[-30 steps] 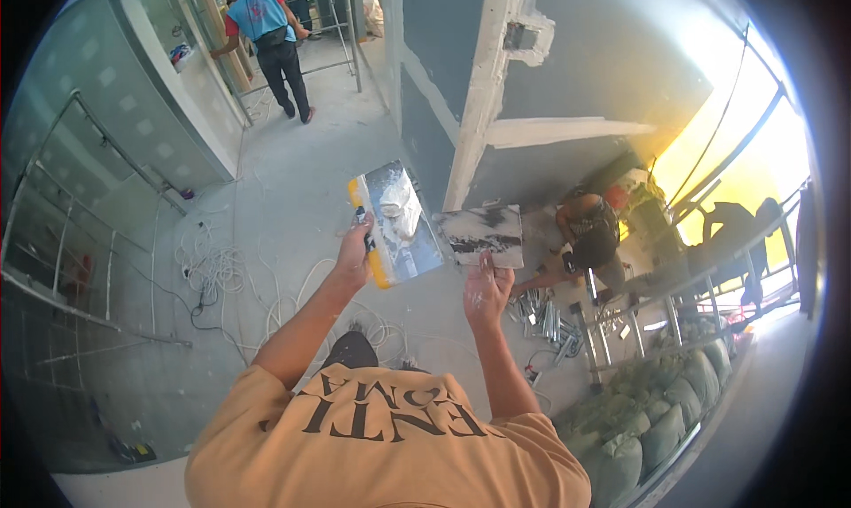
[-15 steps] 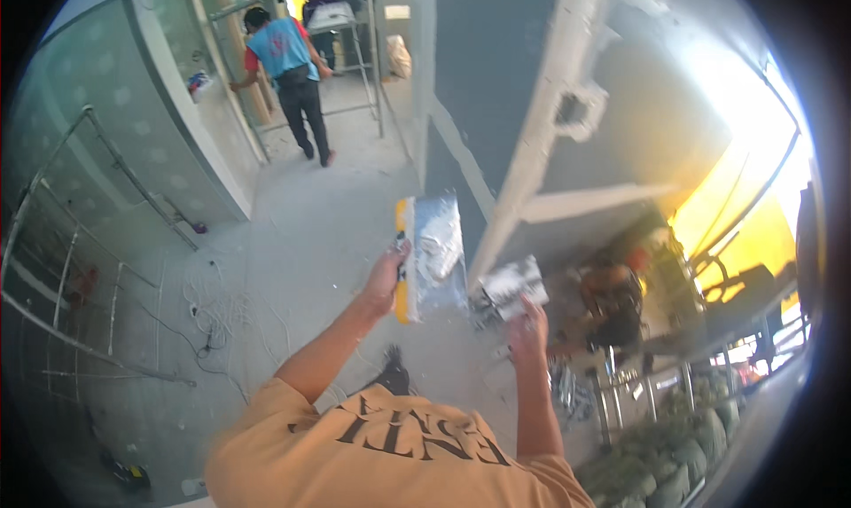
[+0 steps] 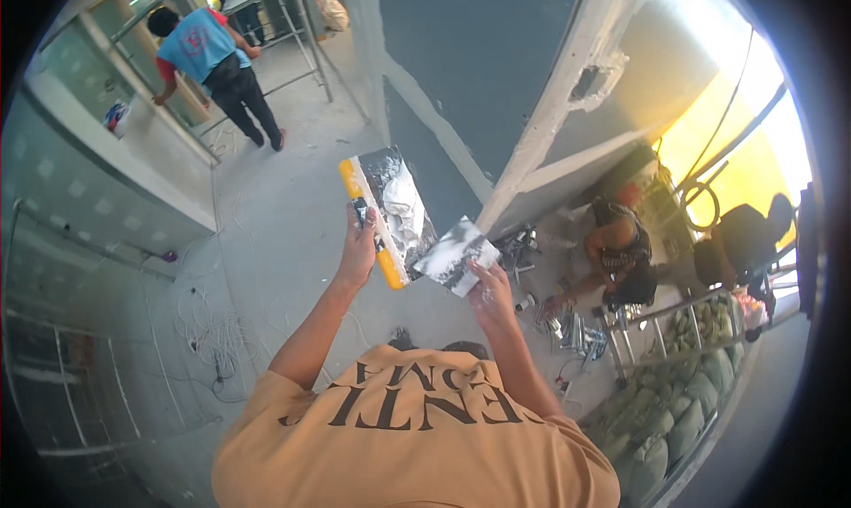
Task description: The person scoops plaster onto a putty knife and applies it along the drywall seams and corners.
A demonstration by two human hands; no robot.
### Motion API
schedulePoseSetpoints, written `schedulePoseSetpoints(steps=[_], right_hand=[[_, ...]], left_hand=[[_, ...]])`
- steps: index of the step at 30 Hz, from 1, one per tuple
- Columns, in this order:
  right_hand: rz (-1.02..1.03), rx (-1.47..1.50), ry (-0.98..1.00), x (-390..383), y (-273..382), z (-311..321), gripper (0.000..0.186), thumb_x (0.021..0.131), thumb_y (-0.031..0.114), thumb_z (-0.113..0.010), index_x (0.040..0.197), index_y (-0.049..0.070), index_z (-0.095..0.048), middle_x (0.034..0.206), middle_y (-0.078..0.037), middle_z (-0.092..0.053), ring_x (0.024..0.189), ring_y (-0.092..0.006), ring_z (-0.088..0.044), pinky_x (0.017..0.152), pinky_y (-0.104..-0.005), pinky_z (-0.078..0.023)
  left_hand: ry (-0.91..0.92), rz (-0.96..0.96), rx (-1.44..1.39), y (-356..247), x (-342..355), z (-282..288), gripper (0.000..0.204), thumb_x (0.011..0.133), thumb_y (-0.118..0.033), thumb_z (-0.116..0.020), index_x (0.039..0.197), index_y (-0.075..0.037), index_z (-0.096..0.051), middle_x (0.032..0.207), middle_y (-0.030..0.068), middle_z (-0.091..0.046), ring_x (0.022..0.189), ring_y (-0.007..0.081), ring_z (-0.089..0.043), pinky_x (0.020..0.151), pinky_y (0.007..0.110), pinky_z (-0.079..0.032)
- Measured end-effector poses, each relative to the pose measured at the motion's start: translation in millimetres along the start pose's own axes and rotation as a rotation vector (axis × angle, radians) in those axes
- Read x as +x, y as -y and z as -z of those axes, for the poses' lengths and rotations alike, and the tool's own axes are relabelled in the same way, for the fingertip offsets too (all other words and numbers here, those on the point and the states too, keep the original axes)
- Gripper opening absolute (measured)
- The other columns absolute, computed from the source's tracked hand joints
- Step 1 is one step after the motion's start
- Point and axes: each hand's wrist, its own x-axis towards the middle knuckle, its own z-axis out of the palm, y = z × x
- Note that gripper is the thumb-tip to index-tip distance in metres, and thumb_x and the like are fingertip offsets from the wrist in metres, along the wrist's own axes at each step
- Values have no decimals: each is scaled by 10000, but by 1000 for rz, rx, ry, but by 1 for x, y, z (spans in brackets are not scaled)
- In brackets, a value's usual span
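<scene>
My left hand [image 3: 358, 249] is closed around the yellow handle of a wide drywall taping knife [image 3: 353, 178]. On its flat metal blade lies a thick lump of white joint compound [image 3: 403, 202]. My right hand [image 3: 491, 293] grips a smaller flat metal putty knife [image 3: 454, 258], its blade smeared with white and grey; the fingers cover its grip end. The smaller blade is beside the lower right edge of the wide one; whether they touch I cannot tell. Ahead stands a grey wall panel [image 3: 479, 56] with pale filled seams.
A person in a blue vest [image 3: 206, 51] stands by metal scaffolding at the far left. Another person [image 3: 614, 242] crouches at right near metal parts [image 3: 581, 335]. Filled sacks [image 3: 674, 419] are piled at lower right. Loose cables [image 3: 217, 339] lie on the floor at left.
The view has swung right, toward the wall corner. Both tools are still held; the wide knife now tilts leftward at its top, and the smaller blade has turned and come closer to it.
</scene>
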Motion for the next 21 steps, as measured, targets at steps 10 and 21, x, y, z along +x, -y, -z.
schedulePoseSetpoints(steps=[10,21], right_hand=[[-24,26,9,83,18,57,290,937,34,-622,1224,16,-585,1133,-59,-669,1026,-169,-659,900,-331,-529],[-447,159,109,165,148,236,242,899,125,-636,1126,42,-654,1046,-54,-702,943,-166,-676,845,-313,-556]], left_hand=[[179,51,222,49,32,-56,651,1080,-341,-449,1533,8,-137,1328,110,-473,1185,157,-475,1023,298,-400],[224,278,-122,118,60,-219,586,1062,-336,-491,1542,-85,-265,1301,59,-537,1113,146,-563,956,327,-494]])
